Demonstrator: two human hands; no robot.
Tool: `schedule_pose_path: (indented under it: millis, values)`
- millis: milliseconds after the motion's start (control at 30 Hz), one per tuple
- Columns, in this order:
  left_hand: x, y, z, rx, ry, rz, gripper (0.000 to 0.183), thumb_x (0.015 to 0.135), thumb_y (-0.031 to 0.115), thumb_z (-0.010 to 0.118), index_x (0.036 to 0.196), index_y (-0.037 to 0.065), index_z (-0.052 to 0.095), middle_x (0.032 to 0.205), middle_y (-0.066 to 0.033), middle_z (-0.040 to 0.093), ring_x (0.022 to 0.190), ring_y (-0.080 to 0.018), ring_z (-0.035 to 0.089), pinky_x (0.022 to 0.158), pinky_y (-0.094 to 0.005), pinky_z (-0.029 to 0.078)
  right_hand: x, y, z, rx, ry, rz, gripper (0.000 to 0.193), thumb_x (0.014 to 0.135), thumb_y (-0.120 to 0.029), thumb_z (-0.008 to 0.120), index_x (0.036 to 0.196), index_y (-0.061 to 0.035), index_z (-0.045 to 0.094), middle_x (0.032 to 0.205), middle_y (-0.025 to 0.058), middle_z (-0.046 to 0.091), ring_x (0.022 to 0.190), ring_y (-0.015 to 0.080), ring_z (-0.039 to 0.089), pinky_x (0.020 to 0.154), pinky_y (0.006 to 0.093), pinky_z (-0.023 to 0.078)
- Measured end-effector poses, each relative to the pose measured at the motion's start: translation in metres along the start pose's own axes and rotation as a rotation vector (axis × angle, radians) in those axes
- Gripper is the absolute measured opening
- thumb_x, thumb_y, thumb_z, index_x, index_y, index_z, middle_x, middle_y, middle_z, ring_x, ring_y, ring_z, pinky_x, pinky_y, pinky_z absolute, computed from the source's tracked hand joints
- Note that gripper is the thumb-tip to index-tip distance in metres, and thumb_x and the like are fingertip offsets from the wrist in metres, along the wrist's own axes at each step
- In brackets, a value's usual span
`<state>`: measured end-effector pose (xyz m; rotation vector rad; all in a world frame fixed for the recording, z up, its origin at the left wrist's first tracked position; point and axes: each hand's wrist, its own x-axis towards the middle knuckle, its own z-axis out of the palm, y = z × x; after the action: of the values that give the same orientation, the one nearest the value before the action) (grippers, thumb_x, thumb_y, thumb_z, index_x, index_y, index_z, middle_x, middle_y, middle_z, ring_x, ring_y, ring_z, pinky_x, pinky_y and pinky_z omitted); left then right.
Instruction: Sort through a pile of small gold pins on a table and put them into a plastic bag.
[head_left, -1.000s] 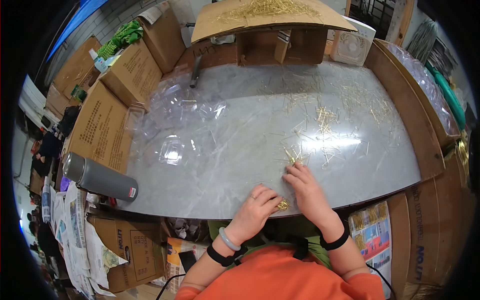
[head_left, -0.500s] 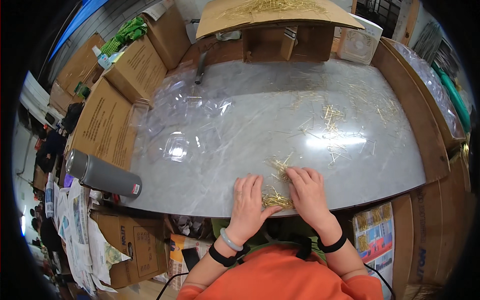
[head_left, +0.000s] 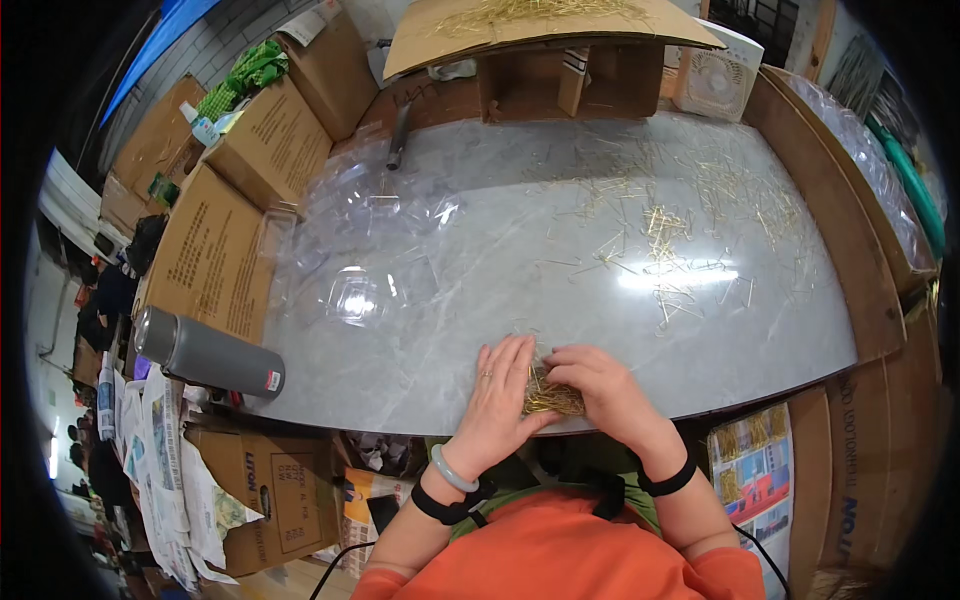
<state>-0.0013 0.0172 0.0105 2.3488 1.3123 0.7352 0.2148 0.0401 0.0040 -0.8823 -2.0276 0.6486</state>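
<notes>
A small heap of thin gold wire hooks (head_left: 550, 398) lies at the near edge of the grey marbled table (head_left: 400, 375), between my two hands. My left hand (head_left: 492, 392) rests flat along the heap's left side, fingers stretched out and thumb reaching along its near side. From the right, my right hand (head_left: 608, 393) bends its fingers over the far part of the heap and closes on some wires; its fingertips are partly hidden. More loose gold hooks (head_left: 665, 235) are strewn over the right half of the table.
Clear plastic boxes (head_left: 355, 295) stand at the left of the table, with a dark rod (head_left: 399, 138) behind them. A grey bottle (head_left: 215, 355) leans at the left edge. Cardboard walls (head_left: 205, 255) border the table. A cardboard shelf (head_left: 570, 85) and white fan (head_left: 715, 82) stand at the back.
My right hand has drawn the far hooks nearer and leftward into the heap, its fingers now closer to my left hand. My left hand has barely shifted.
</notes>
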Motion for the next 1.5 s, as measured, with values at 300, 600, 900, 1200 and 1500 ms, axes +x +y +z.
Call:
schedule_pose_path:
  millis: [300, 600, 900, 1200, 1500]
  values:
    - [0.005, 0.006, -0.008, 0.079, -0.01, -0.103, 0.103, 0.081, 0.041, 0.083, 0.155, -0.006, 0.029, 0.154, -0.0247, 0.038, 0.147, -0.0433, 0.032, 0.124, -0.0593, 0.019, -0.012, -0.028, -0.026, -0.362, -0.105, 0.026, 0.038, 0.087, -0.009, 0.072, 0.124, -0.0074, 0.064, 0.132, 0.0115, 0.064, 0.124, 0.0311, 0.057, 0.106, 0.0438, 0.045]
    - [0.011, 0.001, -0.002, -0.037, -0.055, 0.05, 0.094, 0.083, 0.027, 0.083, 0.157, -0.001, 0.032, 0.148, -0.0228, 0.044, 0.146, -0.0428, 0.034, 0.123, -0.0583, 0.022, -0.014, -0.012, -0.015, -0.163, -0.023, 0.088, 0.053, 0.085, -0.019, 0.078, 0.132, -0.0058, 0.059, 0.136, 0.0151, 0.059, 0.129, 0.0356, 0.053, 0.112, 0.0488, 0.041]
    - [0.005, -0.007, 0.005, -0.059, -0.053, 0.059, 0.084, 0.082, 0.019, 0.081, 0.152, 0.0, 0.038, 0.148, -0.0232, 0.042, 0.142, -0.0439, 0.037, 0.121, -0.0569, 0.027, 0.006, -0.018, -0.015, -0.29, -0.167, 0.063, 0.087, 0.081, -0.031, 0.084, 0.15, -0.0029, 0.04, 0.143, 0.0167, 0.055, 0.138, 0.0365, 0.048, 0.12, 0.0591, 0.026]
    - [0.01, 0.003, -0.007, 0.138, -0.05, 0.062, 0.089, 0.089, 0.027, 0.078, 0.158, -0.001, 0.029, 0.159, -0.0233, 0.031, 0.151, -0.0492, 0.023, 0.124, -0.0574, 0.021, 0.004, -0.018, -0.038, -0.065, -0.198, 0.096, 0.082, 0.083, -0.016, 0.082, 0.152, -0.0021, 0.039, 0.147, 0.0205, 0.05, 0.136, 0.0392, 0.049, 0.117, 0.0504, 0.038]
    - [0.018, 0.004, 0.012, 0.041, -0.08, 0.129, 0.082, 0.083, 0.018, 0.081, 0.15, -0.004, 0.039, 0.147, -0.023, 0.045, 0.145, -0.0447, 0.036, 0.122, -0.0589, 0.026, -0.021, -0.029, 0.002, -0.093, -0.005, 0.157, 0.091, 0.087, -0.015, 0.08, 0.155, 0.0075, 0.024, 0.157, 0.0322, 0.032, 0.143, 0.0486, 0.039, 0.117, 0.0498, 0.038]
